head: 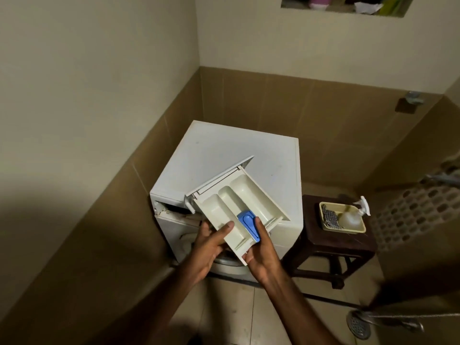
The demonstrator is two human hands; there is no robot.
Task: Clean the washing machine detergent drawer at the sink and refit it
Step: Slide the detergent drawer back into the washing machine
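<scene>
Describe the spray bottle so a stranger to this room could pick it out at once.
Start at the white washing machine in the corner; a dark wooden stool stands just to its right. On the stool sits a pale yellow tray, and the spray bottle lies in it beside a checked cloth. It is the only clear, rounded thing there, with a white trigger nozzle sticking up.

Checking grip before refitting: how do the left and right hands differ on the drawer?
The left hand holds the detergent drawer at its left side, thumb laid over the rim. The right hand grips its near corner, thumb beside the blue insert. Both support it from beneath.
</scene>
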